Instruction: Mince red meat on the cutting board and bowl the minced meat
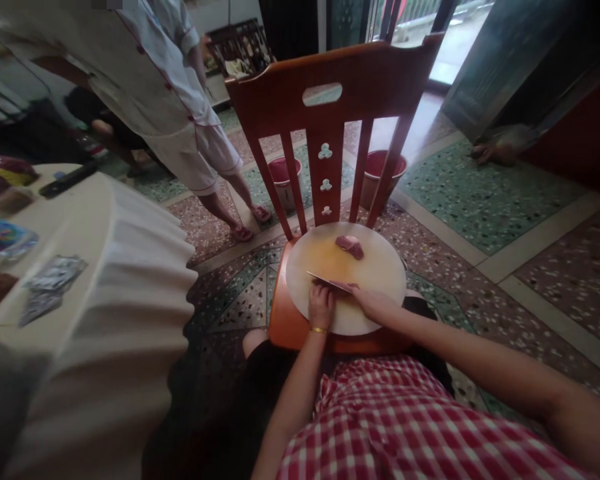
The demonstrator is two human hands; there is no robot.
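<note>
While both hands (pixel 345 303) grip knife (pixel 330 283) | meat (pixel 350 246) apart on board (pixel 380 267)

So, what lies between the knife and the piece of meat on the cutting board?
Nothing: in the head view, only bare, yellow-stained cutting board separates the knife from the piece of meat.

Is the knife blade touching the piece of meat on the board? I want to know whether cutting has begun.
Apart. The head view shows bare cutting board between the knife and the meat.
</note>
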